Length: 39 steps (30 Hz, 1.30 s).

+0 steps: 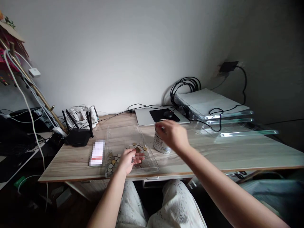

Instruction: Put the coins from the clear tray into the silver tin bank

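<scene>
My left hand (130, 161) is palm up over a clear plastic tray (123, 133), its fingers curled. A brass-coloured coin (137, 149) shows at its thumb and fingertips. Beneath and around that hand, several silver and gold loose coins (114, 161) are spread in the tray's near part. To the right stands a round printed can (161, 144), upright on the desk. My right hand (174, 134) is just above the can's rim, fingers pinched together and pointing down-left. Whatever lies between those fingers is hidden, as is most of the can's opening.
A phone (97, 152) lies left of the tray, near a black router (78, 136) with antennas. Behind the can are a closed laptop (143, 116), a mouse pad (154, 115) and a mouse (168, 114). Stacked clear trays (237, 134) and cables occupy the right. The wooden desk edge (71, 180) runs in front.
</scene>
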Tool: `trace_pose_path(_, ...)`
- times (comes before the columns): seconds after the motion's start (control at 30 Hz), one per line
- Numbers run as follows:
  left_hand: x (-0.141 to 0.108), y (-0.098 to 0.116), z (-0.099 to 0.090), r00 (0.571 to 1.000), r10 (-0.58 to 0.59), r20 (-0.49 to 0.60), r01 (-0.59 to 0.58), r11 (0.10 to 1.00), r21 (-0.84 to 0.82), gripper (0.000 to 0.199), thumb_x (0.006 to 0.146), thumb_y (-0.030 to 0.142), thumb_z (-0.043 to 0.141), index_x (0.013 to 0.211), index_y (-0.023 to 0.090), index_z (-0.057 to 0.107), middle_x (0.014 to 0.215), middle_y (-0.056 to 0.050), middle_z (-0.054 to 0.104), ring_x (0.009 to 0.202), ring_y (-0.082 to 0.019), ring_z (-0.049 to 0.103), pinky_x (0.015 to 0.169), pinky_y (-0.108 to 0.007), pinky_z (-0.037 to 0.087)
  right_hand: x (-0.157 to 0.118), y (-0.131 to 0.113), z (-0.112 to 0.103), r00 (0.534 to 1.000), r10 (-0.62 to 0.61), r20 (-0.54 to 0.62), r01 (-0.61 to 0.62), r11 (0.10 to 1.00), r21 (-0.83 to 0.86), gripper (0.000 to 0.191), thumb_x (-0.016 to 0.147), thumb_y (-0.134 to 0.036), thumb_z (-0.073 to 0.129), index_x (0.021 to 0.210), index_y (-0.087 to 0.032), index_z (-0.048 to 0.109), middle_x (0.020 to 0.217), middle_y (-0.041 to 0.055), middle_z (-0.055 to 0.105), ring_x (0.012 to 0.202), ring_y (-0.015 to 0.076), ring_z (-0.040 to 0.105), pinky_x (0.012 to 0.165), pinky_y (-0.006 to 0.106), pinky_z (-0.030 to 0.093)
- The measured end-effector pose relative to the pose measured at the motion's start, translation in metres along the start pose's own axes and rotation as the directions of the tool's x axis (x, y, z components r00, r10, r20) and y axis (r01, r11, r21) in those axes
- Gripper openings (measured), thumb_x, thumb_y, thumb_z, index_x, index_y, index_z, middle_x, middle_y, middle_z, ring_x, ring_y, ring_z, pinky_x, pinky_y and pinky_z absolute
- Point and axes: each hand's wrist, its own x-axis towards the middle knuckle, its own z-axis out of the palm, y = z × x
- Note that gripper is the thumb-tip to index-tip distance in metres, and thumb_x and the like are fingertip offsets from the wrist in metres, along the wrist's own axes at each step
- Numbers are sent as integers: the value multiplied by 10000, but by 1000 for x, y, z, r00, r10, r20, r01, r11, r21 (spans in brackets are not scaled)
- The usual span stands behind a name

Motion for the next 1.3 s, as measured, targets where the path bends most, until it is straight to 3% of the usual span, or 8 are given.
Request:
trace_pose_path(0.2, 4, -2, -3, 1000, -11, 28, 13, 997, -74, 143, 685, 257, 581, 762, 140, 555, 709, -58, 630, 622, -161, 617, 488, -220, 445, -34, -44, 40, 884, -270, 381, 245, 963, 112, 191, 762, -300, 470, 894, -229, 589, 847, 37, 594, 817, 154, 521, 599, 218, 367)
trace_pose_path(0.37, 3, -1, -2, 999, -29, 19, 30, 996, -80, 180, 721, 285, 513, 777, 127, 576, 719, -82, 636, 644, -164, 617, 469, -202, 423, -29, -44, 39, 904, -261, 339, 227, 964, 137, 151, 763, -247, 462, 757, -241, 612, 763, 6, 613, 757, 135, 529, 578, 210, 345)
trace_pose_path(0.47, 1, 2, -2, 997, -44, 58, 49, 995, -84, 240, 736, 295, 480, 820, 99, 591, 763, -114, 645, 699, -175, 621, 533, -212, 437, -10, -29, 11, 983, -99, 154, 88, 993, 74, 211, 780, -298, 425, 851, -255, 619, 784, 11, 628, 737, 140, 532, 554, 220, 335)
trace_pose_path(0.57, 1, 3, -2, 997, -71, 34, 74, 992, -102, 242, 739, 275, 467, 850, 92, 582, 810, -123, 645, 725, -175, 620, 550, -211, 441, 14, 0, -15, 988, 151, 33, -151, 988, -12, 238, 728, -350, 469, 882, -260, 626, 780, 14, 637, 680, 146, 535, 523, 228, 325)
trace_pose_path(0.87, 5, 3, -3, 997, -79, 14, 80, 982, -174, 260, 765, 271, 420, 907, 86, 538, 872, -142, 631, 795, -189, 609, 665, -261, 456, 36, 49, -10, 940, 268, 210, -219, 949, -228, 200, 626, -299, 526, 759, -273, 674, 729, 17, 639, 663, 171, 543, 486, 241, 309)
trace_pose_path(1.07, 4, 3, -4, 996, -84, 35, 90, 956, -278, 320, 785, 358, 403, 949, 107, 515, 817, -127, 625, 767, -198, 605, 667, -291, 443, 7, -2, -1, 999, -28, 32, 32, 991, -127, 253, 773, -277, 406, 873, -211, 629, 840, 53, 612, 789, 167, 509, 583, 243, 344)
trace_pose_path(1.17, 5, 2, -4, 997, -78, 5, 75, 940, -332, 302, 774, 385, 429, 901, 130, 530, 694, -59, 600, 636, -155, 582, 597, -273, 438, -21, -38, 24, 906, -332, 262, 319, 943, 89, 207, 780, -288, 424, 838, -228, 614, 833, 34, 595, 785, 143, 497, 589, 217, 348)
trace_pose_path(1.3, 6, 2, -5, 993, -73, -89, 34, 926, -376, 232, 775, 351, 445, 831, 147, 540, 591, 12, 528, 495, -85, 487, 478, -207, 379, -43, -62, 58, 843, -401, 359, 352, 915, 195, 193, 783, -235, 436, 910, -225, 581, 823, 35, 590, 800, 144, 487, 599, 215, 347)
